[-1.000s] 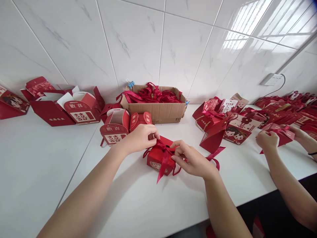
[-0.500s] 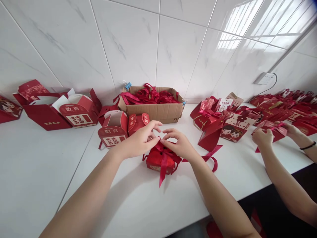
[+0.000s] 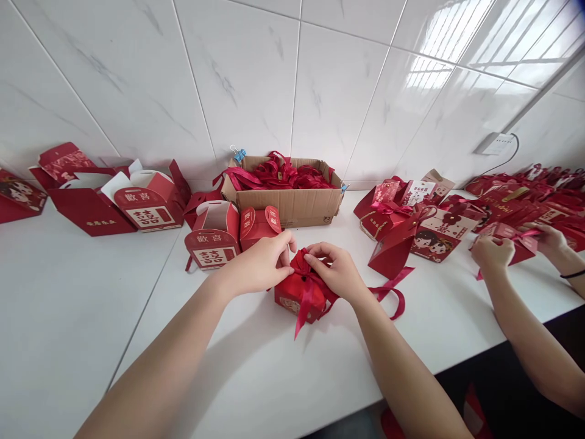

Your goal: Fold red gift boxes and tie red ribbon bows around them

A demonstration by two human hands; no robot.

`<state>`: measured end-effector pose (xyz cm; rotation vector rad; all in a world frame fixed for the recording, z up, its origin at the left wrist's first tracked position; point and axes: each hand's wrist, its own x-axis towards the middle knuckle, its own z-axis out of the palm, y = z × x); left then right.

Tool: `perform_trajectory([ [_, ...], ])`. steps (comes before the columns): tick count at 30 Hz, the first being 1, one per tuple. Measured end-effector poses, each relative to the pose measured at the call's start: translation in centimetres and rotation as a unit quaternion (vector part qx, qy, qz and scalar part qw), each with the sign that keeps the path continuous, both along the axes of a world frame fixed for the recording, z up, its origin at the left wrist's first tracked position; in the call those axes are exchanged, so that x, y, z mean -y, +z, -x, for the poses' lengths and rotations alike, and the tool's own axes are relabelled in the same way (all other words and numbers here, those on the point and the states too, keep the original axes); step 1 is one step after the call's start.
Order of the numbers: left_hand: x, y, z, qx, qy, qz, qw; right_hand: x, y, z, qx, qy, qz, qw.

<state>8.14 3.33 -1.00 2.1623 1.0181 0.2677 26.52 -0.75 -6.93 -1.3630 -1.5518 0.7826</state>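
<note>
A small red gift box [image 3: 299, 294] sits on the white worktop [image 3: 256, 366], directly under both hands. The left hand [image 3: 260, 263] and right hand [image 3: 336, 271] are curled closed, fingertips pinching the red ribbon [image 3: 307, 299] gathered at the box top; its tails hang toward the person. Just beyond the left hand stand open red boxes [image 3: 212, 239], with a cardboard carton [image 3: 292, 204] of ribbons behind. Well right of the right hand, another person's hands [image 3: 493, 251] grip a red box.
</note>
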Motion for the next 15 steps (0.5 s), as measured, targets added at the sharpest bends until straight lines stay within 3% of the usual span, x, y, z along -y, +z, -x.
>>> perform_trajectory([
  [9, 0.12, -0.06, -0.10, -0.033, -0.017, -0.061, 0.997, 0.46, -1.09, 0.35, 0.063, -0.046, -0.038, 0.996],
  [15, 0.59, 0.28, 0.09, -0.069, -0.016, -0.006, 0.997, 0.67, -1.02, 0.39, 0.058, -0.044, -0.035, 0.997],
])
